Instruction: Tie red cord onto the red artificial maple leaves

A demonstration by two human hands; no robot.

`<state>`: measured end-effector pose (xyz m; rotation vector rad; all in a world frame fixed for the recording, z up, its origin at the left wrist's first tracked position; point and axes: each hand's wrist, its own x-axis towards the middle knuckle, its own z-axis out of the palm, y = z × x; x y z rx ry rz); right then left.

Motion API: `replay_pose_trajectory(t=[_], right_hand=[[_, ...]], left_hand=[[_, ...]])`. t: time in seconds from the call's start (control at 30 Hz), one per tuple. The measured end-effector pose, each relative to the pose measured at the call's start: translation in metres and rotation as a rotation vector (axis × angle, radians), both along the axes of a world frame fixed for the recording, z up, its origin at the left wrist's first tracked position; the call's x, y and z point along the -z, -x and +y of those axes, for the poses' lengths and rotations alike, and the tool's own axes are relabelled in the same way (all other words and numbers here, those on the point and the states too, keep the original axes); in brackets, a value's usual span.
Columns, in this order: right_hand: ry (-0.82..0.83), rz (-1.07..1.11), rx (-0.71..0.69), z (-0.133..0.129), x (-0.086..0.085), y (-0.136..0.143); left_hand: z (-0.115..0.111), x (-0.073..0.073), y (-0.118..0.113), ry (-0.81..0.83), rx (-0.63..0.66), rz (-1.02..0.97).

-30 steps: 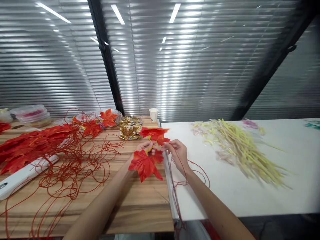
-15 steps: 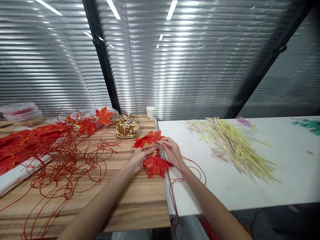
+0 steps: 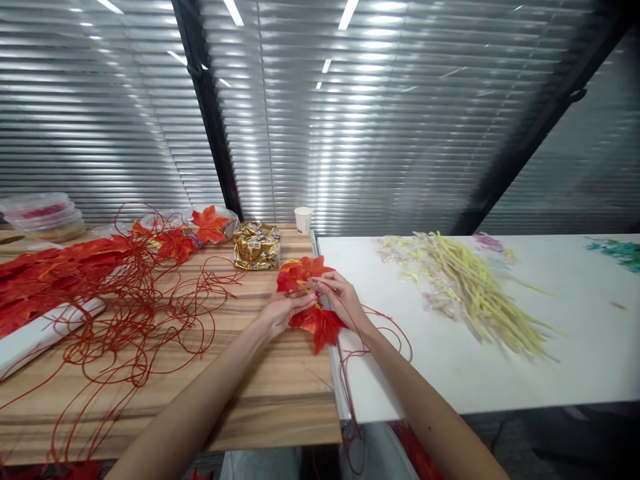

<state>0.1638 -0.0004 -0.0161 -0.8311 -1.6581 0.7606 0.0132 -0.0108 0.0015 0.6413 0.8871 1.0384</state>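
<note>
Both hands pinch red leaves on a cord.
Left hand and right hand close their fingers on the leaves; much red cord lies bare on the table.

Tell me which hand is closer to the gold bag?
Left. The left hand lies on the wooden table just below the gold bag. The right hand sits farther off, at the white table's edge, holding the red leaves.
</note>
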Motion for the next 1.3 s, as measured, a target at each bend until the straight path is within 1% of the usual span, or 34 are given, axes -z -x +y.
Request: replay_pose_trajectory(t=[0.07, 0.17, 0.3, 0.5, 0.6, 0.83, 0.93, 1.3], right_hand=[[0.007, 0.046, 0.020, -0.0019, -0.0024, 0.0000], [0.075, 0.144, 0.026, -0.0041, -0.0050, 0.0002], [0.165, 0.247, -0.005, -0.0058, -0.0035, 0.0026], [0.143, 0.190, -0.039, -0.0056, 0.0030, 0.0042], [0.142, 0.183, -0.031, -0.0043, 0.0040, 0.0035], [0.094, 0.148, -0.016, -0.0029, 0.0029, 0.0022], [0.082, 0.138, -0.014, -0.0036, 0.0018, 0.0014], [0.053, 0.164, -0.054, -0.0035, 0.0020, -0.0003]], left_hand=[[0.0003, 0.0007, 0.0012, -0.017, -0.006, -0.003], [-0.0001, 0.0019, 0.0022, -0.022, 0.018, -0.015], [-0.0014, 0.0025, 0.0010, -0.032, 0.024, -0.016], [-0.0017, 0.0014, -0.0005, -0.045, 0.013, -0.032], [-0.0018, 0.0006, -0.0005, -0.045, 0.018, -0.039], [-0.0012, 0.0018, -0.0006, -0.052, 0.010, -0.032], [-0.0010, 0.0023, 0.0000, -0.072, 0.026, -0.032], [-0.0018, 0.0019, 0.0004, -0.044, 0.027, -0.051]])
